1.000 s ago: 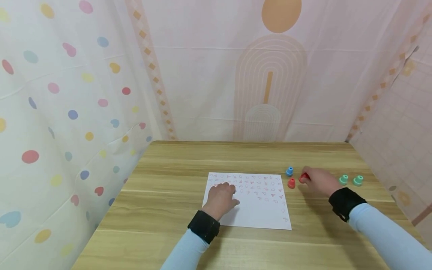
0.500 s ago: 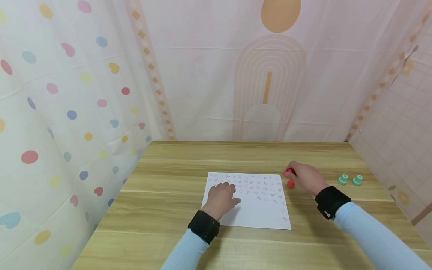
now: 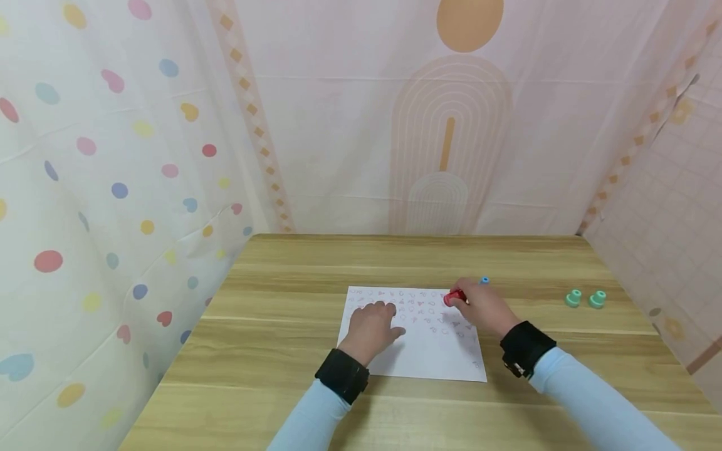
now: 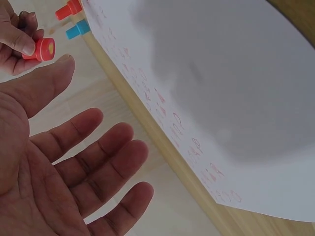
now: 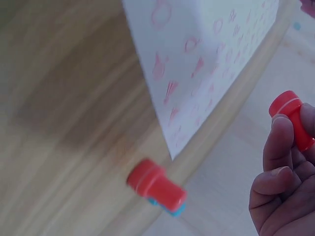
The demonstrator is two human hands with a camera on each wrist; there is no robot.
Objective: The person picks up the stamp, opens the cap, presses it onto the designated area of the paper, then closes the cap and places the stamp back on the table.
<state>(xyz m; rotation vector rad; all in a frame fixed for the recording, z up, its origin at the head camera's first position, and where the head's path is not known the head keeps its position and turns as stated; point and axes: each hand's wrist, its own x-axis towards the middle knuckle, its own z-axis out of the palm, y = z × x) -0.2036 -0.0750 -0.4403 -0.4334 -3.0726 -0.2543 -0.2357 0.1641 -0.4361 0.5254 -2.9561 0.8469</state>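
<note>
My right hand point(image 3: 486, 308) pinches a red stamp point(image 3: 454, 297) between thumb and fingers, over the far right part of a white paper point(image 3: 425, 363) printed with rows of small red marks. In the left wrist view the round end of this stamp point(image 4: 45, 50) shows a yellowish spot. My left hand point(image 3: 371, 332) is spread over the paper's left side, holding nothing, its fingers point(image 4: 108, 152) loosely bent. A second red stamp point(image 5: 157, 184) stands just off the paper's corner, hidden by my right hand in the head view. Beside it is a blue stamp point(image 3: 484, 280).
Two green stamps point(image 3: 573, 298) stand farther right on the wooden table point(image 3: 271, 300). Behind the table's back edge hangs a patterned curtain point(image 3: 338, 156), and a dotted one point(image 3: 84, 219) hangs at the left.
My right hand has carried the red stamp leftward, past the blue and other red stamps, to over the paper. My left hand has stayed nearly still.
</note>
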